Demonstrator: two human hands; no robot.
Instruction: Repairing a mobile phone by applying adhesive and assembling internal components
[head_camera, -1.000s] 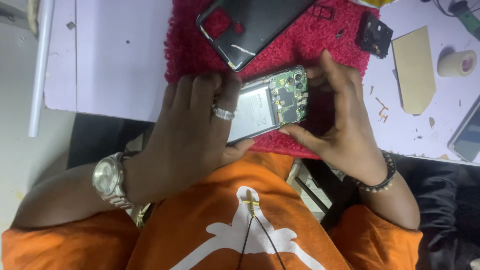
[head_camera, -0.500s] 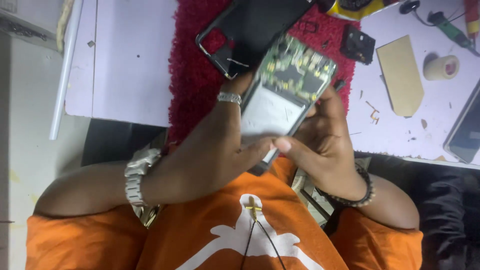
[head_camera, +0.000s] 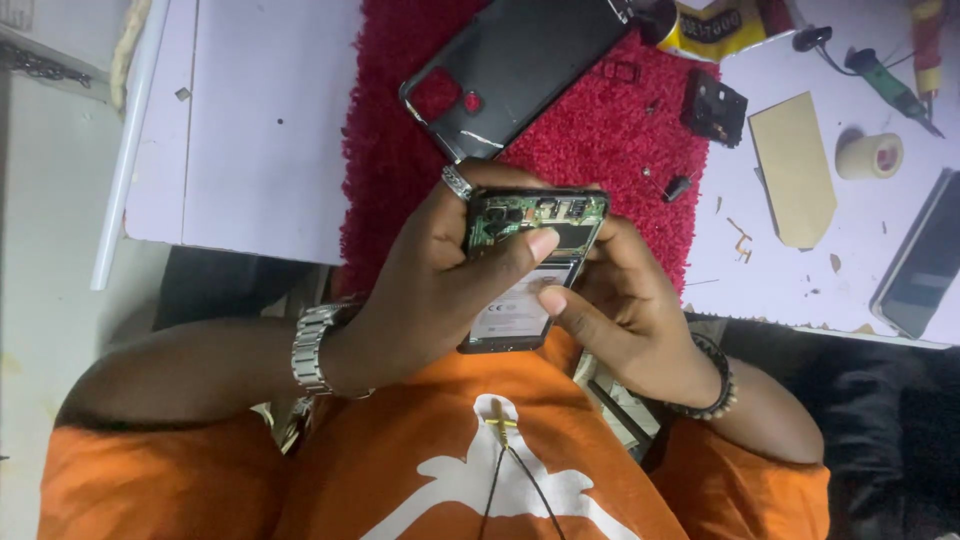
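Opened phone (head_camera: 530, 265) in both hands, w/ red mat (head_camera: 590, 150) behind.

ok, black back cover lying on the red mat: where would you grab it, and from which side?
Probably by its long edges near the middle, coming from above. The back cover lies flat and alone on the red mat, both long edges exposed. I would avoid the camera-cutout corner, which looks thinnest. Both hands, left and right, hold the opened phone.

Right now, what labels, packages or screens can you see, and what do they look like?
Battery label: pale rectangle inside the opened phone, held by left hand and right hand.
Yellow package: top edge, yellow and black.
Dark screen: right edge, flat black rectangle.
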